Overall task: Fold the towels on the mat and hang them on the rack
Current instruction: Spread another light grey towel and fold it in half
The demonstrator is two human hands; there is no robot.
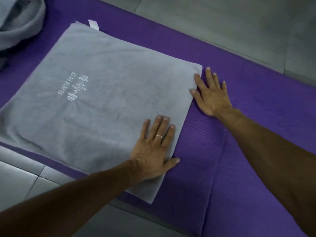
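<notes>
Purple mat (256, 108) carries the grey towel (102, 100), pressed by flat left hand (153, 151) and right hand (212, 98), fingers spread, gripping nothing; uneven smoothing could skew the fold

Both flat hands, left hand (152, 151) and right hand (211, 94), on grey towel (95, 93), purple mat (205, 151)

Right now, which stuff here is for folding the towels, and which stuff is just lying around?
For the job:
- grey towel, spread flat
- purple mat under it
- crumpled grey towel, waiting at the far left corner
- left hand, flat on the towel
- right hand, flat at the towel's edge

Just there:
- grey tiled floor
- ring on the left hand
</notes>
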